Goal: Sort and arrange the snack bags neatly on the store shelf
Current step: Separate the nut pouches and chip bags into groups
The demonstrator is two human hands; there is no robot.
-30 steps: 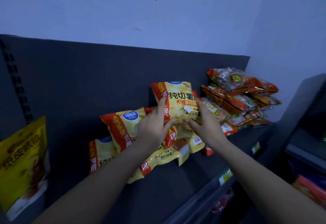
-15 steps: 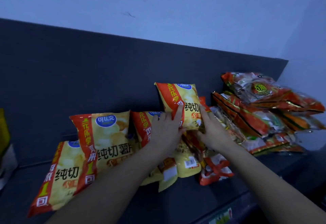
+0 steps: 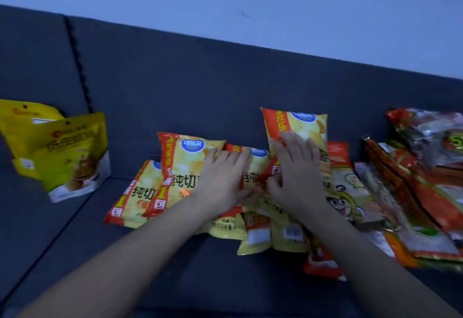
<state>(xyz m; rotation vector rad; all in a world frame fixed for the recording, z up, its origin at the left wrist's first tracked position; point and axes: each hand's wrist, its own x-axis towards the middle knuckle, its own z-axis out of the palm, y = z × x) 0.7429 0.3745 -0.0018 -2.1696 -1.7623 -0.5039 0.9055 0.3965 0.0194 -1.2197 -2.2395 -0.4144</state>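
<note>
My left hand [image 3: 223, 182] lies spread flat on the leaning chip bags [image 3: 185, 162]. My right hand [image 3: 298, 177], fingers spread, presses the upright chip bag [image 3: 300, 122] at 12 o'clock. The shelf [image 3: 175, 267] is bare toward 6 – the red-wrapped stack [image 3: 426, 192] at 3 is cut off. Half a second ago, both hands held the upright bag.

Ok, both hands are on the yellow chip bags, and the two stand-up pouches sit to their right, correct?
No: the head view shows the stand-up pouches left of the chip bags. The left hand and right hand do rest on those bags.
</note>
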